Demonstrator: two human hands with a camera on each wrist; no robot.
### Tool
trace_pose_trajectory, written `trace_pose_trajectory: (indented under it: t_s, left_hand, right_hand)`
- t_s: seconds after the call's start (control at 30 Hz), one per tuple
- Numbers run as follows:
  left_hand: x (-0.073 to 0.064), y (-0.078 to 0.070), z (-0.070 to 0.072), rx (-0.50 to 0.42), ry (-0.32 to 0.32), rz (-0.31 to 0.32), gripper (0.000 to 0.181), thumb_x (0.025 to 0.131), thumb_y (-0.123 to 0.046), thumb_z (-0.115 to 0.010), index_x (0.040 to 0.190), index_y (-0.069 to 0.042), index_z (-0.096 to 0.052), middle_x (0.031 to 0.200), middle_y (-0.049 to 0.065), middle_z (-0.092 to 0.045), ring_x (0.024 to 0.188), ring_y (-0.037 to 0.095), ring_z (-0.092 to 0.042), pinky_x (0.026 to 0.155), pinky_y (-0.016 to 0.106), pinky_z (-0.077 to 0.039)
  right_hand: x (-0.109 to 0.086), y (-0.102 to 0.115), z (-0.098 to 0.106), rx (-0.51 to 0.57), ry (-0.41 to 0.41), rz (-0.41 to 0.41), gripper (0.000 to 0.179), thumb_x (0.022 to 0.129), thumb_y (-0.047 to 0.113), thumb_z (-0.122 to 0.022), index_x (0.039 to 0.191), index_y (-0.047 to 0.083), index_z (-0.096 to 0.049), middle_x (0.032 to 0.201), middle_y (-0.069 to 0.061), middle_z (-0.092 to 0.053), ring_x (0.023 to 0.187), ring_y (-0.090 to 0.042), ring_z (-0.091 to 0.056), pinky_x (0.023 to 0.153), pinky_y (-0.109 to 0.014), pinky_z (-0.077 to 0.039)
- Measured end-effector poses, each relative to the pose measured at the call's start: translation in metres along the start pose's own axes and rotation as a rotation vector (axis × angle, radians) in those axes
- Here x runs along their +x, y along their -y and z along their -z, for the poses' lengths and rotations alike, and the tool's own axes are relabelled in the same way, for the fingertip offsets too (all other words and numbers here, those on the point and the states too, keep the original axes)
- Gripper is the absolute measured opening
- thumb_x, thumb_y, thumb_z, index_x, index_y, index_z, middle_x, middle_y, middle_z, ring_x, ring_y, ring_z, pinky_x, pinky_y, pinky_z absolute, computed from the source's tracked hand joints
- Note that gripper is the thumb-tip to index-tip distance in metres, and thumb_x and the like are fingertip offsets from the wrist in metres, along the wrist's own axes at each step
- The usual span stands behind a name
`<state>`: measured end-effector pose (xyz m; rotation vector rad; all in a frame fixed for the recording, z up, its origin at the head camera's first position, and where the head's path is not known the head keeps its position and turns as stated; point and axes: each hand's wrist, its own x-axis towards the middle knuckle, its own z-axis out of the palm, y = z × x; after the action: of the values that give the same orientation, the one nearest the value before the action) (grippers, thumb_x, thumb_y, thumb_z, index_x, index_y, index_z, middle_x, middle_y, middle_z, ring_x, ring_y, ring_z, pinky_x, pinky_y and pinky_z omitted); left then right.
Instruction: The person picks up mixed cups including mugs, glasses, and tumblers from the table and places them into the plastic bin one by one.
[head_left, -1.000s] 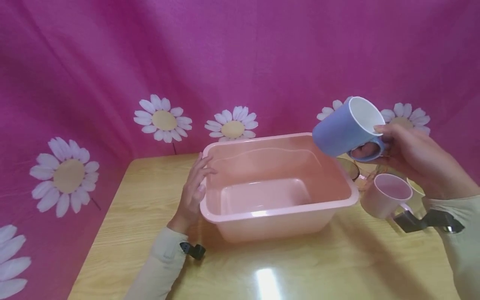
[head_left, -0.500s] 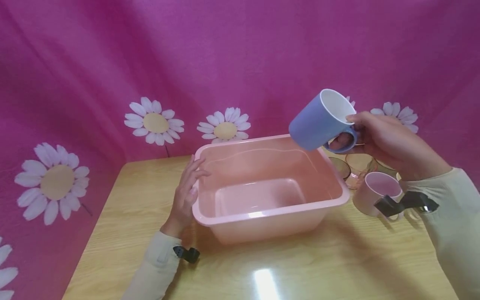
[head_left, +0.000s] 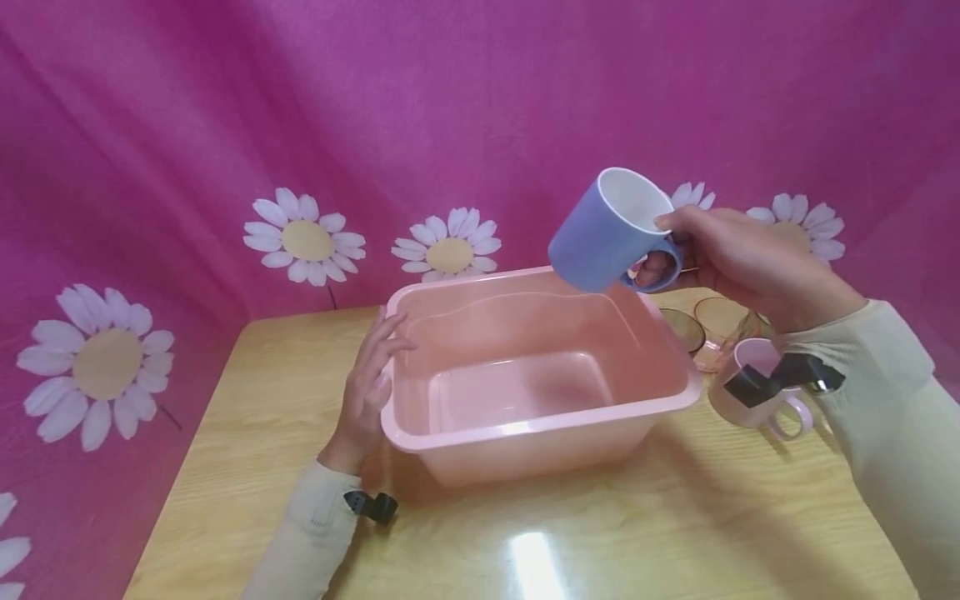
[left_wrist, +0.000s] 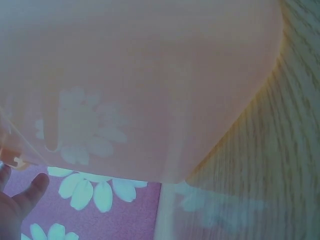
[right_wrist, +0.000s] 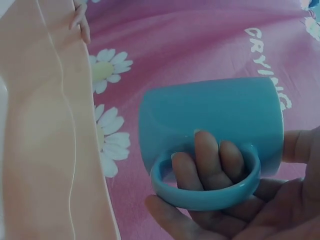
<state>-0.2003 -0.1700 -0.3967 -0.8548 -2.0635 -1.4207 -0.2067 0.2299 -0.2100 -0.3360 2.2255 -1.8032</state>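
Grasping blue mug [head_left: 603, 242] with right hand [head_left: 750, 254] at one o'clock of pink basin [head_left: 540, 454]; resting left hand [head_left: 366, 392], unclenched, on nine-o'clock edge. Advise bracing basin, carrying mug clear.

White letters [right_wrist: 259, 59] are spelling "CRYING" on the pink cloth [right_wrist: 200, 55], and the word is slanting down to the right in the right wrist view.
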Motion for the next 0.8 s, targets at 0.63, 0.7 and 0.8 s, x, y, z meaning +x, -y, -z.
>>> trace_pose_trajectory:
  t_s: [0.63, 0.7, 0.8]
  left_hand:
    - [0.001, 0.004, 0.000, 0.012, -0.021, -0.049, 0.045, 0.086, -0.023, -0.032, 0.113, -0.002, -0.059, 0.146, 0.016, -0.042, 0.145, 0.035, -0.017, 0.111, 0.063, -0.018]
    - [0.001, 0.002, 0.000, 0.017, -0.026, -0.039, 0.044, 0.085, -0.023, -0.032, 0.114, -0.003, -0.059, 0.146, 0.014, -0.043, 0.145, 0.035, -0.017, 0.110, 0.064, -0.019]
    - [0.001, 0.001, 0.001, 0.021, -0.032, -0.013, 0.043, 0.085, -0.022, -0.033, 0.115, -0.005, -0.060, 0.147, 0.011, -0.043, 0.145, 0.033, -0.017, 0.109, 0.064, -0.022]
  right_hand:
    - [0.029, 0.011, -0.024, 0.056, 0.200, -0.054, 0.029, 0.099, 0.020, -0.041, 0.103, -0.001, -0.062, 0.079, -0.011, -0.071, 0.074, -0.018, -0.070, 0.080, -0.036, -0.057]
    - [0.033, 0.012, -0.027, 0.059, 0.231, -0.039, 0.030, 0.099, 0.020, -0.042, 0.101, -0.002, -0.063, 0.080, -0.011, -0.071, 0.076, -0.018, -0.070, 0.080, -0.036, -0.057]
    - [0.038, 0.014, -0.032, 0.055, 0.252, -0.038, 0.030, 0.099, 0.020, -0.043, 0.099, -0.002, -0.064, 0.080, -0.012, -0.071, 0.077, -0.019, -0.071, 0.080, -0.036, -0.057]
